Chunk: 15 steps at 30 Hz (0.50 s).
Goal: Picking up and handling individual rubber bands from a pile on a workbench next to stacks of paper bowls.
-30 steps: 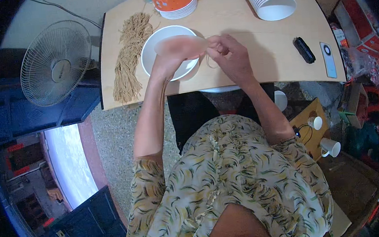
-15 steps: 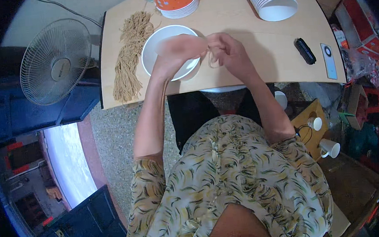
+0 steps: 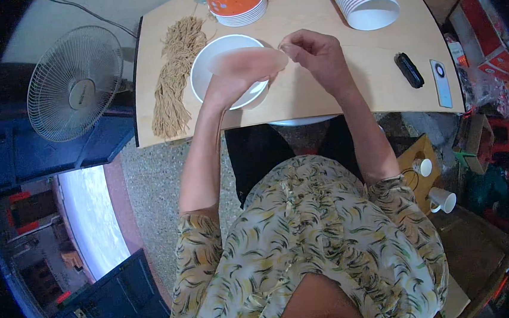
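My left hand (image 3: 244, 67) is over the round white tub (image 3: 202, 82) and hides much of its opening. A smear covers the fingers, so whether they hold anything cannot be told. Just to the right of the tub, my right hand (image 3: 319, 55) is closed in a pinch, thumb against fingertips, close to the left fingertips. What it grips is too small to make out. A long bundle of tan twisted cords (image 3: 179, 75) lies on the table left of the tub.
Behind the tub stands a stack of orange printed tubs (image 3: 236, 5). A nested stack of white tubs (image 3: 364, 1) lies on its side at the back right. A black case (image 3: 409, 69) and a phone (image 3: 441, 83) rest near the table's right edge. A fan (image 3: 75, 83) stands at left.
My right hand has moved slightly up and to the right, its fingers pinched. The thin tan strand that hung below the fingers no longer shows. My left hand stays over the tub.
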{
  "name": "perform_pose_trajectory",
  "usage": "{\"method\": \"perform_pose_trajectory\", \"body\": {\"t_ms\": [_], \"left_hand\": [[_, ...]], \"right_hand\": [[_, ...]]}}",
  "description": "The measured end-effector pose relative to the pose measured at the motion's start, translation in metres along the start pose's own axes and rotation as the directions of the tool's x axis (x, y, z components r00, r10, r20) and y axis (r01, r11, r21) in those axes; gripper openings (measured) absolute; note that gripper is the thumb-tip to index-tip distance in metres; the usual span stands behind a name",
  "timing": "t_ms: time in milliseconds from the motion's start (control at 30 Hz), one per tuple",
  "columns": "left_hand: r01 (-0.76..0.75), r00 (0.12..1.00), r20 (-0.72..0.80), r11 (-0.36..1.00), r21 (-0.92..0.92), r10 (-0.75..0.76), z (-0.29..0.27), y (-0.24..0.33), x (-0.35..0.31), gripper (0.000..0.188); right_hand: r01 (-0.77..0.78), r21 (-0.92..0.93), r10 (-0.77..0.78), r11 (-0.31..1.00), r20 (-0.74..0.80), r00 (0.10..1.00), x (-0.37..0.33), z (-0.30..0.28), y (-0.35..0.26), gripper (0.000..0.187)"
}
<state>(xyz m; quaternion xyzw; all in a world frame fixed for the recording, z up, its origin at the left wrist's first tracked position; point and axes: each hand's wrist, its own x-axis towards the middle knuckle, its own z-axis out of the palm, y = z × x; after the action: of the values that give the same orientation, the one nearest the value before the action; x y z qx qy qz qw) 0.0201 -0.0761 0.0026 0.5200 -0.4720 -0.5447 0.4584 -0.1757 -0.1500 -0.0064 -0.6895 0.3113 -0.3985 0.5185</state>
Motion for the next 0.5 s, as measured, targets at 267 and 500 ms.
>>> {"method": "perform_pose_trajectory", "body": {"t_ms": [267, 500], "left_hand": [[-0.041, 0.999, -0.006, 0.999, 0.027, 0.041, 0.002, 0.0, 0.003, 0.029], [-0.07, 0.998, 0.004, 0.992, 0.106, 0.07, 0.004, 0.008, 0.0, 0.041]], "right_hand": [[-0.153, 0.015, 0.149, 0.988, 0.166, 0.975, -0.002, -0.01, 0.004, 0.022], [-0.163, 0.115, 0.125, 0.98, 0.286, 0.95, 0.0, 0.002, 0.008, 0.023]]}}
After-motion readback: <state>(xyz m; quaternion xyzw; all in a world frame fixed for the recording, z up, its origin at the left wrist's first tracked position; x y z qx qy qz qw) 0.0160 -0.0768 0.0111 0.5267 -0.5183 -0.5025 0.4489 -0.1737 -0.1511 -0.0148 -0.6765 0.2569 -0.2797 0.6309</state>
